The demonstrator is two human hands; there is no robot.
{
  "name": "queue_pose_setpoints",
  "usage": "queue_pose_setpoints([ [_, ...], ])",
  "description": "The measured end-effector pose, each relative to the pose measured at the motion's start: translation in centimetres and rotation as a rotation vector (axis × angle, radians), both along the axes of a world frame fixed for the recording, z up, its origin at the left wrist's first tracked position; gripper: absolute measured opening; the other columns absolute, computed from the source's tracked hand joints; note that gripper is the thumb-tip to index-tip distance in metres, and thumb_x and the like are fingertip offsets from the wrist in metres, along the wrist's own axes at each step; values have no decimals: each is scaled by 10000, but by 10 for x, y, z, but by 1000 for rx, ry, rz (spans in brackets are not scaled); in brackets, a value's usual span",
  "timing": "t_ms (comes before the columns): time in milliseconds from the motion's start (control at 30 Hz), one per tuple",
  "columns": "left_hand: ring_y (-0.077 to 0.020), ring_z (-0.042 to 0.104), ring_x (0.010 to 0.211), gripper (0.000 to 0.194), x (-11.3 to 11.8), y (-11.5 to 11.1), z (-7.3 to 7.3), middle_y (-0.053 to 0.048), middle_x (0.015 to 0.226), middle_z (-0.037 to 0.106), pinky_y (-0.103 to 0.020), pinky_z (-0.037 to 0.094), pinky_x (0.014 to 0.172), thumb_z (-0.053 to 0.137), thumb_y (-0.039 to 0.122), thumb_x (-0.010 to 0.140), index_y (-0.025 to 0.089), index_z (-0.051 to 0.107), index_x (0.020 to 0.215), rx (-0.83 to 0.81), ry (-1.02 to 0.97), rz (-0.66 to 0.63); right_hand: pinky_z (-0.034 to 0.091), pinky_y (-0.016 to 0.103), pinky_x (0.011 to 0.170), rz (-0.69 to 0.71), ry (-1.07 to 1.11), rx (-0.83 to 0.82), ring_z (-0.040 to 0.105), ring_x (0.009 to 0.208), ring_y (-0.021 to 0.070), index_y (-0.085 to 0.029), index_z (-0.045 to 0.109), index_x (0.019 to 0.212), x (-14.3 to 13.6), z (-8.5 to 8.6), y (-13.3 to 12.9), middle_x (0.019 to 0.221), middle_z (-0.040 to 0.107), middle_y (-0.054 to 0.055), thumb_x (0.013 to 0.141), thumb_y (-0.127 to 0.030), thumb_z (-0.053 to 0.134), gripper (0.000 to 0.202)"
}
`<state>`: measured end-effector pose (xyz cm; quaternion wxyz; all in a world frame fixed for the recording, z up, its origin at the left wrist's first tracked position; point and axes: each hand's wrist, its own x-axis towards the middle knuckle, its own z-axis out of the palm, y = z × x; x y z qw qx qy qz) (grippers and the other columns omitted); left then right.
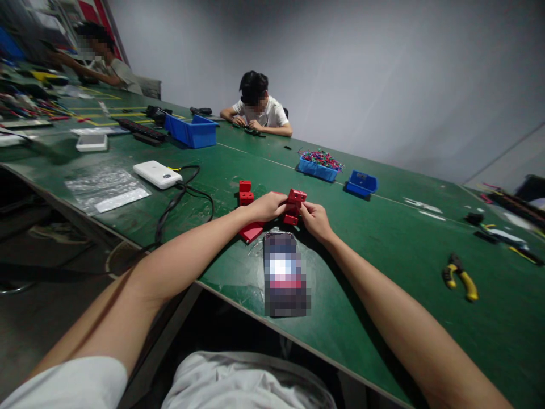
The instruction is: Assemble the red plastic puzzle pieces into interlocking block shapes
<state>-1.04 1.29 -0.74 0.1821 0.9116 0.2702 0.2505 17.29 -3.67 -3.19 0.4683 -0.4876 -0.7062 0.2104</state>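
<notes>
Between my two hands is a red block-shaped part [297, 196] with small holes in its face. My left hand [271, 207] grips it from the left, fingers closed. On its other side my right hand [314, 220] pinches it between thumb and fingers. Right below it another red piece [290, 219] shows; whether the two are joined I cannot tell. Beyond my left wrist stand more red blocks [246, 197] on the table. A flat red piece [251, 232] lies partly hidden under my left forearm. Nearer to me lies a phone [285, 275], its screen lit and blurred.
On the green table [383, 250] lie yellow-handled pliers [460, 277] at right. A blue bin of coloured wires [319, 165] and a small blue bin [361, 184] stand ahead. At left are a white power bank [157, 174] with a cable and a larger blue bin [191, 132]. Two people sit beyond.
</notes>
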Motion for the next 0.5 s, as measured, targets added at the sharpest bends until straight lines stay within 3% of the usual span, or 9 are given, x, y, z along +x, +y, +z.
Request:
queue_pose_setpoints([
  [500,-190,618,873,324,-6,4,2,-102,962,684,-276,445,804,365,298,958,117,629,1002,-13,2,-95,448,269,695,88,21,-32,611,733,190,-133,711,913,4,-4,5,832,707,47,884,-511,450,460],
])
